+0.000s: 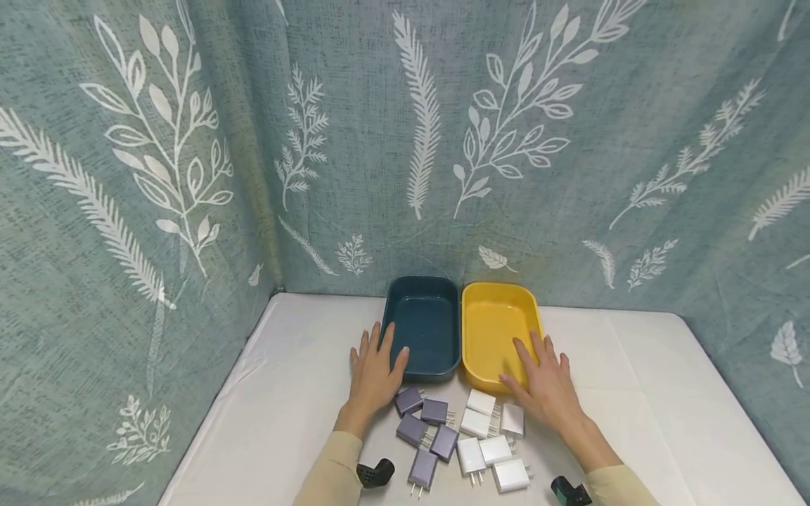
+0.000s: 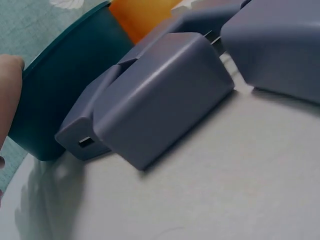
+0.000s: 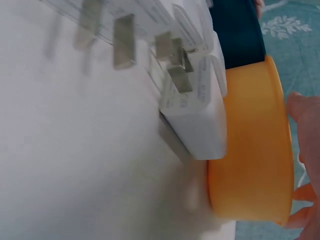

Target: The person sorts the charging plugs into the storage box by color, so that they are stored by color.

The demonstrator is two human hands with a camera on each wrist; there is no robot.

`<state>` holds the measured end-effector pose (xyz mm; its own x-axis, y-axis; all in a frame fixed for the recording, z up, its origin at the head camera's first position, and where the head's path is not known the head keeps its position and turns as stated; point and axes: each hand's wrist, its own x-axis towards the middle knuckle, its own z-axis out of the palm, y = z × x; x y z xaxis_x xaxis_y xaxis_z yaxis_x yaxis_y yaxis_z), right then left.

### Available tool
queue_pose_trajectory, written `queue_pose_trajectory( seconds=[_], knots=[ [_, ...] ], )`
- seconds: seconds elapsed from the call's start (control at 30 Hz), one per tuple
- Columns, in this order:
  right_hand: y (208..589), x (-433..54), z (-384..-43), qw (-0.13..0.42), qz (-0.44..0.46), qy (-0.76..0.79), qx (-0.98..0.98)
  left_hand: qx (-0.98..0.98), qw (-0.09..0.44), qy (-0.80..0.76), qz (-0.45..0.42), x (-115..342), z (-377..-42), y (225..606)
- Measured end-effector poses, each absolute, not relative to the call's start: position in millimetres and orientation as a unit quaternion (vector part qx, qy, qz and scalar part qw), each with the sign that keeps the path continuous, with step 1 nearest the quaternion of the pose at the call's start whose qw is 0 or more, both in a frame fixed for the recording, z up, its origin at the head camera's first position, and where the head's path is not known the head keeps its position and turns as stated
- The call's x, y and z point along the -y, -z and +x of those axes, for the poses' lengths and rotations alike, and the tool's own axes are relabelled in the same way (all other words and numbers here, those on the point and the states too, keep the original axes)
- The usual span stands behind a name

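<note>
My left hand (image 1: 373, 372) is spread at the left rim of the dark blue tray (image 1: 422, 327), my right (image 1: 549, 386) spread at the right rim of the yellow tray (image 1: 493, 327); can't tell how firmly either touches. Both trays: rounded corners, side by side. In front, on white cloth (image 1: 633, 393): five boxy grey-purple chargers (image 1: 422, 469), one showing a port slot, and six white chargers (image 1: 511, 476), flat metal prongs, tiny print.
</note>
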<state>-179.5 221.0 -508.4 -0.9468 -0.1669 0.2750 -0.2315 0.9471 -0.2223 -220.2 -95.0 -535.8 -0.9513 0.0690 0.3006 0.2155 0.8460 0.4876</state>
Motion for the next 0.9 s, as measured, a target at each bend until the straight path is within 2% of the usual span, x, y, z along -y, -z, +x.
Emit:
queue_pose_trajectory(
  seconds=[0.37,0.6,0.9],
  knots=[
    [517.9,-217.6,-168.6,0.124,0.112,-0.118,0.979,0.907,0.157,0.386,-0.066,92.6,-213.7,548.5],
    [521.9,-219.2,-162.1,0.147,0.123,-0.135,0.972,0.891,0.172,0.414,-0.067,89.5,-212.6,550.9],
    [522.8,-221.6,-145.5,0.175,0.134,-0.153,0.963,0.882,0.158,0.442,-0.049,88.3,-210.6,553.3]
  ],
)
